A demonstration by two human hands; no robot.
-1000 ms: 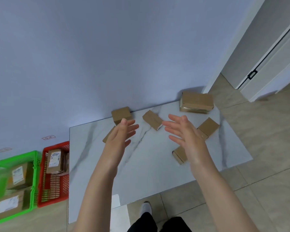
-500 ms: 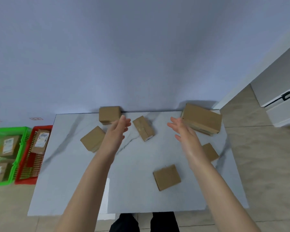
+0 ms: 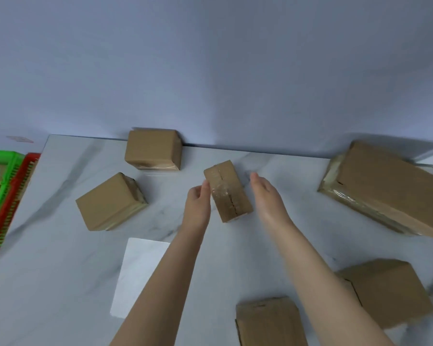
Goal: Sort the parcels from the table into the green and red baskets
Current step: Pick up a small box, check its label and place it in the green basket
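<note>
Brown cardboard on grey-veined white marble

Parcels (image 3: pixel 227 191) plain tan; worktop (image 3: pixel 60 270) white, streaked grey; green basket (image 3: pixel 4 182) beside red basket (image 3: pixel 13 203); wall pale blue.

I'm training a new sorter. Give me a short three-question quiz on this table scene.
1. True or false: the small taped parcel lies between the left hand and the right hand.
2. Which basket stands right beside the table? A green B red C blue
3. Fill in: the largest parcel lies at the table's far ___ side.
Key: 1 true; 2 B, the red basket; 3 right.
</note>
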